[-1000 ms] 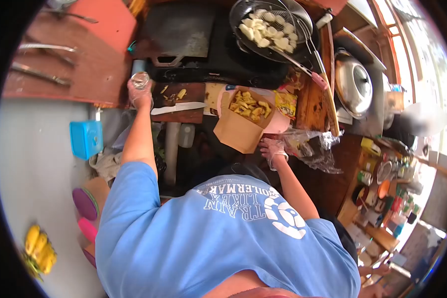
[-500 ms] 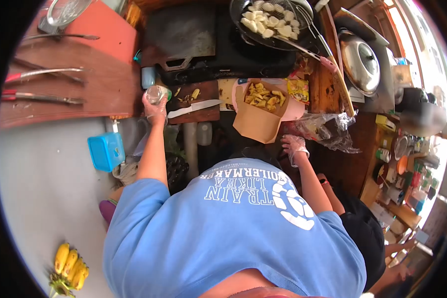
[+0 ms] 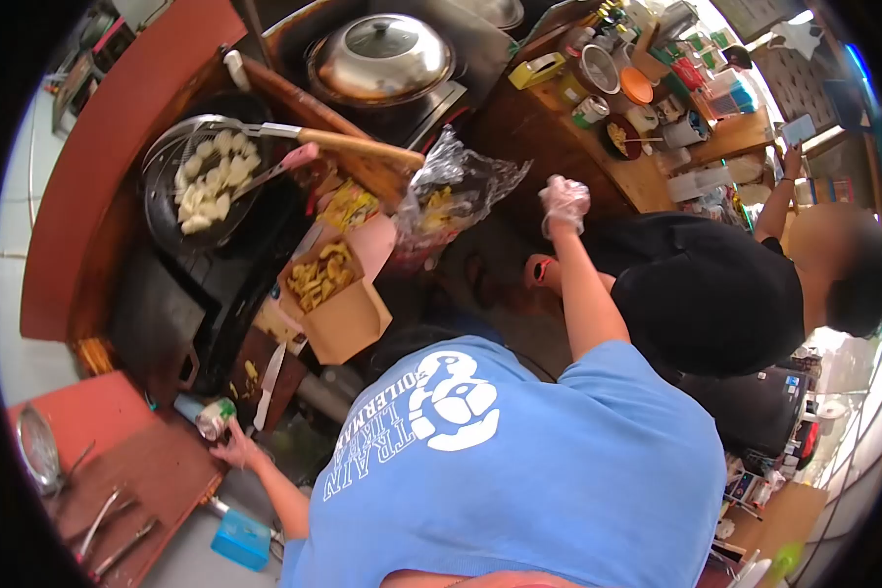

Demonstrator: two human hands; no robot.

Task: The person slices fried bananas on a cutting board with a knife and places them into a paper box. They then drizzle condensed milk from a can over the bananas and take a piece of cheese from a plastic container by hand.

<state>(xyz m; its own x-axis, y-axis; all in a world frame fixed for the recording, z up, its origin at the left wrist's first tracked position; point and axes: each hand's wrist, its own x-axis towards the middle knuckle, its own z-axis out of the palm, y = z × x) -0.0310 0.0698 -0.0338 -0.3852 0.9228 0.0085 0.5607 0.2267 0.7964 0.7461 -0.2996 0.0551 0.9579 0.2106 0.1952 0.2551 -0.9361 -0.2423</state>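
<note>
My left hand (image 3: 238,448), in a thin clear glove, grips a small jar (image 3: 216,419) with a clear top and a green label. Beside the jar is a blue cup (image 3: 187,407). My right hand (image 3: 565,203), also gloved, is raised out to the right with its fingers curled in, and nothing shows in it. A crumpled clear plastic bag (image 3: 451,201) lies to its left. Between my hands stands an open cardboard box (image 3: 348,318) of browned fried pieces (image 3: 321,277). A knife (image 3: 269,382) rests on the cutting board near my left hand.
A wok (image 3: 157,211) holds pale slices, with a wooden-handled strainer (image 3: 343,143) across it. A lidded pan (image 3: 382,59) stands farther right. A co-worker in black (image 3: 696,289) is close on my right. Shelves (image 3: 622,162) hold cans and bowls. Tongs (image 3: 98,519) lie on the left counter.
My view has turned right. My right hand has moved from beside the box out to the right, and its fingers have curled in. My left hand stays at the jar.
</note>
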